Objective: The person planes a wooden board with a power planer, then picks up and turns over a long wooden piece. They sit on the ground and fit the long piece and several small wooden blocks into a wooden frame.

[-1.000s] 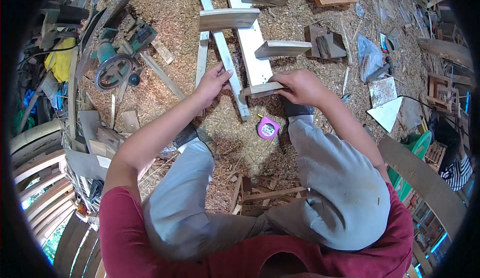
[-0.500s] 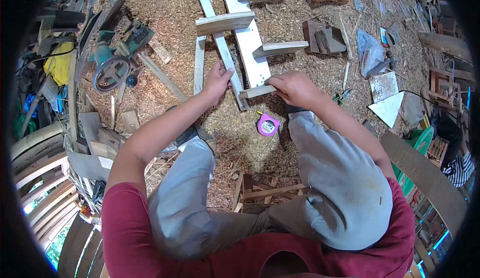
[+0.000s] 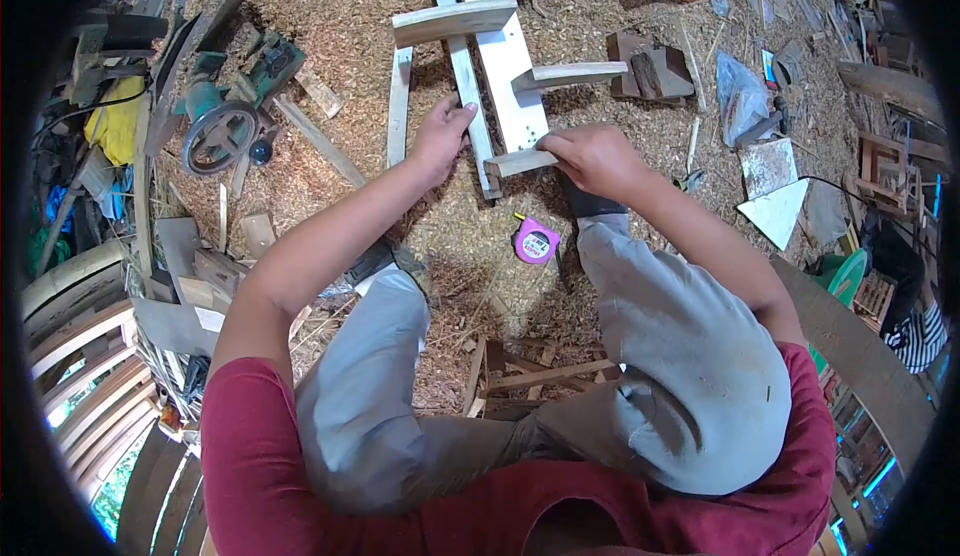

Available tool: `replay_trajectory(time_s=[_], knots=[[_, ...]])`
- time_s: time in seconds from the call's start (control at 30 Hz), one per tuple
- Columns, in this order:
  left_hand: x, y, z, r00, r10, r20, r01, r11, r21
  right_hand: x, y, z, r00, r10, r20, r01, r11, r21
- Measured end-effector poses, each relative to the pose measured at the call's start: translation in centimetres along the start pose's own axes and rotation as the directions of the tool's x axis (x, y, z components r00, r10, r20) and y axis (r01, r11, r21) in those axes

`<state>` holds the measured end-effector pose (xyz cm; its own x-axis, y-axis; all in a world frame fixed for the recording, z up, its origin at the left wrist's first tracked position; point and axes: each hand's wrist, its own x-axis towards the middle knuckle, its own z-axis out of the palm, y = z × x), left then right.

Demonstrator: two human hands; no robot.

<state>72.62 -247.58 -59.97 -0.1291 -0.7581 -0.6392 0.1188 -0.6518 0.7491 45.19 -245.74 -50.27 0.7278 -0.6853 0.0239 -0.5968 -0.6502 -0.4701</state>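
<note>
My left hand (image 3: pixel 441 141) is closed around the long narrow wooden strip (image 3: pixel 466 86), near its lower end. With the fingers pinched, my right hand (image 3: pixel 598 161) grips the short wood block (image 3: pixel 522 163) at the lower end of the white board (image 3: pixel 508 66). Several curved wooden pieces stick out across the board, one of them the crosspiece (image 3: pixel 455 22) that also lies over the strip. Just below the block a pink tape measure (image 3: pixel 536 242) rests on the ground.
Wood shavings cover the ground. At left stand a green machine with a handwheel (image 3: pixel 220 139) and a loose slat (image 3: pixel 320 143). On the right are a dark wood block (image 3: pixel 650 71), a plastic bag (image 3: pixel 740 101), pliers (image 3: pixel 689 182) and a white triangular piece (image 3: pixel 775 216).
The strip and white board have shifted, with their lower ends slightly up and right in view. Both hands have moved along with them, still gripping.
</note>
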Motion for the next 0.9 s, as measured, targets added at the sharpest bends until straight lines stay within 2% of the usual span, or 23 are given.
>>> replay_trajectory(time_s=[0.2,0.4,0.7,0.8,0.9], knots=[[-0.1,1.0,1.5,0.996,-0.053,-0.065,0.056,0.998,0.039,-0.9,-0.1,1.0,0.999,0.017,0.041,-0.017,1.0,0.007],[0.0,1.0,1.9,0.997,-0.071,-0.03,0.073,0.993,0.095,-1.9,0.1,2.3,0.999,-0.029,0.017,0.029,0.999,0.025],[1.3,-0.6,2.1,0.994,-0.102,-0.024,0.104,0.993,0.056,-2.1,-0.2,4.6,0.998,0.001,0.064,-0.003,1.0,0.028],[1.9,-1.5,1.6,0.992,-0.103,-0.068,0.107,0.993,0.054,-2.2,-0.1,4.4,0.994,0.004,0.105,-0.004,1.0,0.001],[2.1,-1.8,0.8,0.995,-0.101,-0.017,0.101,0.995,0.013,-2.1,-0.1,4.7,0.988,0.019,0.15,-0.016,1.0,-0.021]])
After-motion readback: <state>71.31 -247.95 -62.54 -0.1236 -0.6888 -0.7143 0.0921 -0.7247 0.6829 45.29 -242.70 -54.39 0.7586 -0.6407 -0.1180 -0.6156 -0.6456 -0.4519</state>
